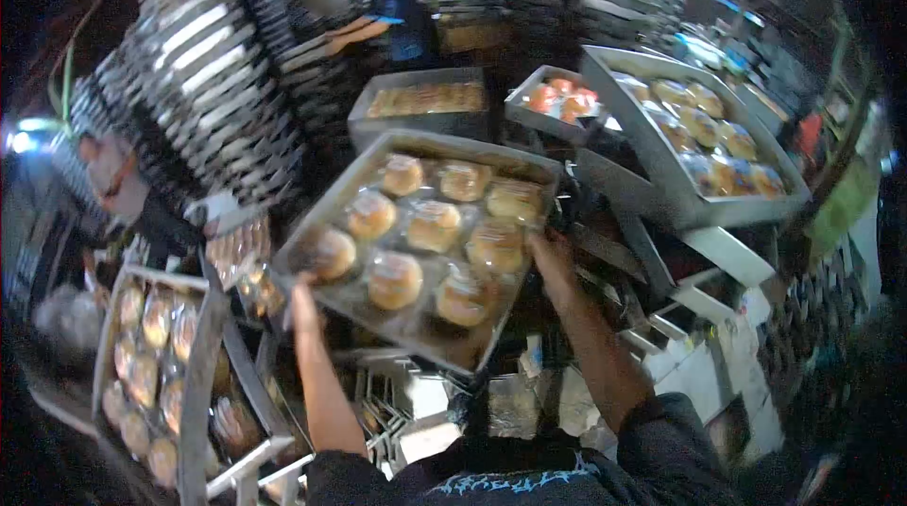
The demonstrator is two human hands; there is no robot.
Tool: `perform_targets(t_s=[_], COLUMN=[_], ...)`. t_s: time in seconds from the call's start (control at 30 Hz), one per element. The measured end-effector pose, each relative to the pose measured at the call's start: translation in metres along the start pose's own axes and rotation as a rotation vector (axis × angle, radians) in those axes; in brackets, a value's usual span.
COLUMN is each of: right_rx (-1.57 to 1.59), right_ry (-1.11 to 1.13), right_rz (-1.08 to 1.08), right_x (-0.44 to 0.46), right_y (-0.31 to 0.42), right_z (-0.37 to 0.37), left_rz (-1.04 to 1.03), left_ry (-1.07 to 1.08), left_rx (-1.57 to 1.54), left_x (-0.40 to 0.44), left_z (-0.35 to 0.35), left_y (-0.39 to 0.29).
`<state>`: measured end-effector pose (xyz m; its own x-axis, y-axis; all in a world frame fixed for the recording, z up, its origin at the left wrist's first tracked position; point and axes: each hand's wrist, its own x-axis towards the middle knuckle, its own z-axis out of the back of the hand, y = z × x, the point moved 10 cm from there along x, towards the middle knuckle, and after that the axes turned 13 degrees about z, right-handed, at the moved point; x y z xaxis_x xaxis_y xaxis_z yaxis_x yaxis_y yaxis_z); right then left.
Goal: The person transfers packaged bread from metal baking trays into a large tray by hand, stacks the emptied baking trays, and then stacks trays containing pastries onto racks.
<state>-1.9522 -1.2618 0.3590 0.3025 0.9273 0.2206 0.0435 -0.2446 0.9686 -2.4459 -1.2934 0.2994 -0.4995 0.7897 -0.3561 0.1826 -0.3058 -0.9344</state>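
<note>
A grey tray is held tilted in front of me, with several wrapped round buns in rows inside it. My left hand grips the tray's lower left corner, its fingers partly hidden by the rim. At the right side, my right hand is closed on the tray's edge, with the fingers partly behind it. Both forearms reach up from dark sleeves.
Trays of wrapped buns stand at the right and lower left. Beyond the held tray are a box of packed goods and a small red-packed tray. Tall tray stacks rise behind. A person stands at the back, another at left.
</note>
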Motion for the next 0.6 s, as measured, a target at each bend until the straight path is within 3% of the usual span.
perform_targets(t_s=[0.03,0.1,0.17,0.23,0.3,0.37,0.43,0.53,0.57,0.6], right_rx=[0.023,0.197,0.025,-0.044,0.162,-0.224,0.229,0.015,-0.066,-0.153], right_ry=[-0.026,0.16,0.056,0.225,0.181,0.108,0.17,0.052,0.086,0.126], right_rz=[0.053,0.222,0.126,0.561,0.347,0.286,0.451,0.504,0.667,0.833], right_x=[-0.017,0.02,0.003,0.011,0.019,0.025,0.016,0.038,0.025,0.007], right_y=[0.053,0.014,0.104,0.176,0.225,0.286,0.344,0.392,0.422,0.451], right_z=[-0.007,-0.016,-0.015,-0.023,-0.018,0.009,0.027,0.108,0.142,0.175], left_rz=[0.022,-0.114,-0.137,-0.207,-0.374,-0.487,-0.518,-0.448,-0.425,-0.608], left_ry=[0.059,0.215,0.234,0.169,0.301,0.419,0.4,0.635,0.764,0.697], left_rx=[-0.086,-0.259,-0.396,-0.423,-0.455,-0.412,-0.41,-0.458,-0.395,-0.347], left_x=[0.022,-0.046,-0.099,-0.149,-0.196,-0.202,-0.237,-0.279,-0.293,-0.304], left_z=[0.01,0.002,0.006,0.006,-0.011,-0.009,-0.026,-0.08,-0.106,-0.114], left_y=[0.007,-0.048,-0.094,-0.142,-0.194,-0.24,-0.28,-0.333,-0.349,-0.372])
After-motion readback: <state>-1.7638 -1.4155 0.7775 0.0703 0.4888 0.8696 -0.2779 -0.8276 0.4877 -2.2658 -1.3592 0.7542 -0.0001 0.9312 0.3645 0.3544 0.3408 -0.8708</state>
